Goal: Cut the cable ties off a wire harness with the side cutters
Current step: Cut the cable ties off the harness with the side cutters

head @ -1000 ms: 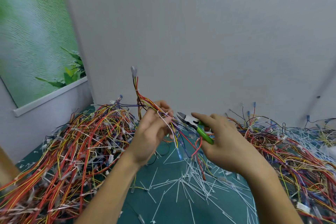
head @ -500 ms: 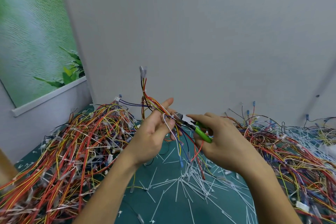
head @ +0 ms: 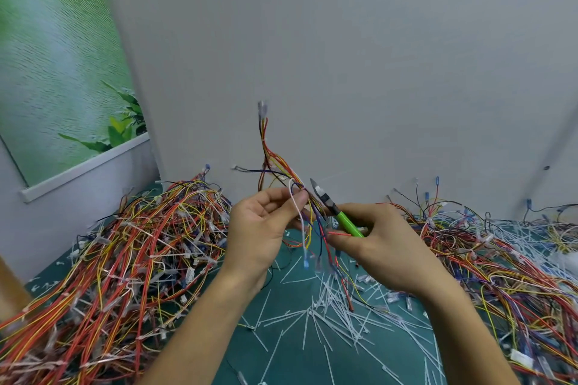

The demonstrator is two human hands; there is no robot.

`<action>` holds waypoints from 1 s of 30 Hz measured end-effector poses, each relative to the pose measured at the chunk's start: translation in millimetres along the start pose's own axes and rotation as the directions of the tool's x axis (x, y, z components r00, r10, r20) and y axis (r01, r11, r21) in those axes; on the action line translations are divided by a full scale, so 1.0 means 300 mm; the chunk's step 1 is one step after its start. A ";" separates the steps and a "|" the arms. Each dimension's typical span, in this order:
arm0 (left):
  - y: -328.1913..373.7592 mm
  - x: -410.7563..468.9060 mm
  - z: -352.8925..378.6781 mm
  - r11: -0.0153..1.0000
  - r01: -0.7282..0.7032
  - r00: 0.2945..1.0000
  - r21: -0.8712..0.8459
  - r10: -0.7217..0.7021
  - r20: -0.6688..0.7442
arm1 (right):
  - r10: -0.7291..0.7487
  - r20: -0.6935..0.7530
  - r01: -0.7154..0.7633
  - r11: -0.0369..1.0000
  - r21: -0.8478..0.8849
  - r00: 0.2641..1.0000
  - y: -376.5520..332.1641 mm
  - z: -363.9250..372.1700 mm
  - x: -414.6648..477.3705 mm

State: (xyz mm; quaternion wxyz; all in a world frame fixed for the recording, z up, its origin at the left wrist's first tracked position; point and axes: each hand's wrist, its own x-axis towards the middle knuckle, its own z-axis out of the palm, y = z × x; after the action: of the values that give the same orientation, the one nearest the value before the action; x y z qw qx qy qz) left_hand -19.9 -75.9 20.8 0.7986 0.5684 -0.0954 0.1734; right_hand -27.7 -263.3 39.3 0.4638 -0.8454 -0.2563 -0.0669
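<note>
Both hands are raised over the middle of the counter, which has a dark green top, toward its far edge. The left grip is clenched on the wire harness, with thumb and fingertips pinching the bundle about midway along. Red, yellow, orange and dark strands rise from the pinch to a small pale connector held up against the grey wall. The other ends hang below the hand, with blue-tipped terminals just above the counter. A white strand loops past the left fingertips; I cannot tell whether it is a tie or a wire. The right grip is clenched round the green handles of the side cutters. The tool is tilted with its nose pointing up and to the left, its tip just beside the harness strands on their right. The jaws look closed or nearly so, and contact with the wires is not clear. A scatter of cut ties, thin white strips, lies on the counter below the hands and runs toward the near edge. A large tangle of harnesses covers the left side out to the left edge, and a second tangle spreads along the right side. A green leaf poster hangs beyond the far left corner.
</note>
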 end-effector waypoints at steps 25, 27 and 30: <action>-0.010 -0.008 -0.019 0.914 -0.218 0.973 0.341 0.229 0.009 | 0.208 0.071 -0.218 0.953 0.212 0.976 -0.045 0.053 -0.003; -0.007 -0.009 -0.023 0.895 -0.240 0.968 0.377 0.250 0.025 | 0.229 0.084 -0.243 0.937 0.251 0.970 -0.053 0.060 -0.002; -0.002 -0.012 -0.024 0.883 -0.265 0.962 0.388 0.271 0.041 | 0.254 0.091 -0.270 0.909 0.317 0.963 -0.058 0.069 0.001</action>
State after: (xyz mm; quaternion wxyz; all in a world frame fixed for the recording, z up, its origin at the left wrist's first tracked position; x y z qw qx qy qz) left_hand -23.2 -69.8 16.6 0.6384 0.6960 -0.1307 0.3016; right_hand -38.6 -238.7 41.0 0.5958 -0.7849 -0.1594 0.0595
